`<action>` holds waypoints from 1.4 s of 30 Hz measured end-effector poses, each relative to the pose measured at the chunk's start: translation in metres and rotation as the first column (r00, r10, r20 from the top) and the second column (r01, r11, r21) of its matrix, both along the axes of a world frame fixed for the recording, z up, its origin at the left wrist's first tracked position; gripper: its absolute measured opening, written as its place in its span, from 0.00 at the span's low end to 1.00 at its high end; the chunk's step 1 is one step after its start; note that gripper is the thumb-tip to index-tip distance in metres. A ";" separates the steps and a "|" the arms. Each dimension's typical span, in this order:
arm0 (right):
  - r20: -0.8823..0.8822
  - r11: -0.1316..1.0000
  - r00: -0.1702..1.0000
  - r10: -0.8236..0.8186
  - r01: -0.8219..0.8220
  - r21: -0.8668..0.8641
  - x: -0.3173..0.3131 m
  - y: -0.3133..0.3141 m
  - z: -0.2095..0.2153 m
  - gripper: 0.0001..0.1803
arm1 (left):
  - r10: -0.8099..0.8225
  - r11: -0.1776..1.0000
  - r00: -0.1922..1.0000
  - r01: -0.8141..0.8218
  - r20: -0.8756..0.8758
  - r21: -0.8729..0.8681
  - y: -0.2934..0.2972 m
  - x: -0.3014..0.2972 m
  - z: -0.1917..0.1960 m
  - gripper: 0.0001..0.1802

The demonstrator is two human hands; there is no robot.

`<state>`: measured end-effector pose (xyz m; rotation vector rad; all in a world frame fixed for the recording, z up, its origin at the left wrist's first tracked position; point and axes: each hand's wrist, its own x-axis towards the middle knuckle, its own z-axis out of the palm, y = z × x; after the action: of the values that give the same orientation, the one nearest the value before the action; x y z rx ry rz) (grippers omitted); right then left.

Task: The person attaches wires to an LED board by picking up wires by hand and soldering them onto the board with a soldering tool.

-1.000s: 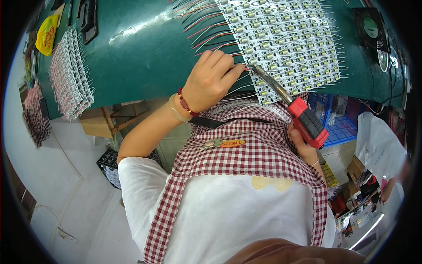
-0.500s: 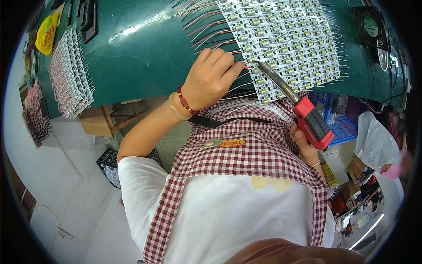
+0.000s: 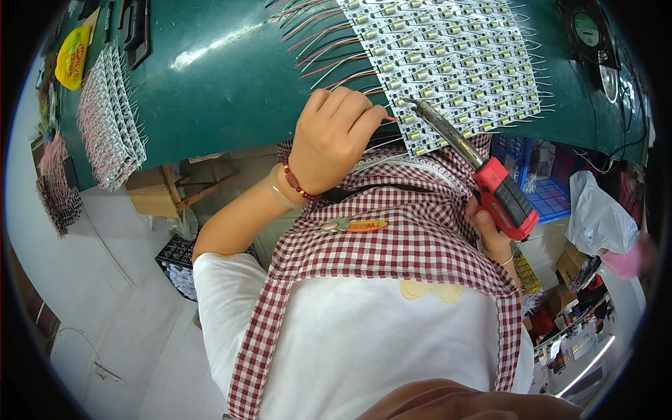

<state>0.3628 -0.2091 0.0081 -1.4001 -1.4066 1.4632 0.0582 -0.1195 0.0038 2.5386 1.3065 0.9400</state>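
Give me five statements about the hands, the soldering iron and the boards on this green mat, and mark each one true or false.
1. The right hand holds a soldering iron with a red grip. True.
2. The iron's tip points at the sheet of small white circuit boards. True.
3. The left hand rests flat and open on the bare mat. False: it is curled, fingers at thin wires by the near edge of the boards.
4. The left wrist is bare. False: it wears a red bead bracelet.
5. The green mat holds only one batch of boards. False: another stack of boards lies at the left.
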 end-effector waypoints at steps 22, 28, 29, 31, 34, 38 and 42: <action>0.274 0.923 0.950 0.152 -0.235 0.304 -0.010 0.018 -0.012 0.10 | -0.012 1.000 1.000 0.012 0.000 0.007 0.004 -0.005 -0.013 0.12; 0.284 0.979 0.955 0.079 -0.129 0.159 -0.002 0.008 -0.016 0.10 | 0.000 1.000 1.000 0.000 -0.021 -0.004 0.004 -0.003 -0.010 0.12; 0.273 0.961 0.956 0.111 -0.173 0.215 -0.001 0.009 -0.017 0.10 | -0.002 1.000 1.000 0.002 -0.021 -0.004 0.004 -0.002 -0.010 0.12; 0.262 0.938 0.954 0.144 -0.216 0.272 -0.004 0.013 -0.018 0.10 | 0.000 1.000 1.000 0.000 -0.024 0.002 0.004 -0.002 -0.010 0.12; 0.296 0.933 0.940 0.171 -0.252 0.258 -0.010 0.018 -0.013 0.10 | 0.000 1.000 1.000 0.000 -0.022 0.004 0.004 -0.002 -0.011 0.13; 0.275 0.938 0.953 0.131 -0.209 0.276 -0.005 0.011 -0.018 0.10 | 0.004 1.000 1.000 -0.003 -0.025 0.014 0.005 -0.001 -0.008 0.13; 0.154 0.969 0.981 0.116 -0.146 0.197 -0.001 0.011 -0.020 0.10 | 0.004 1.000 0.999 -0.003 -0.038 0.019 0.006 -0.003 -0.011 0.12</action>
<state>0.3615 -0.1978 -0.0114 -1.3203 -1.7184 1.2737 0.0551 -0.1134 -0.0076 2.5816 1.3191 0.9125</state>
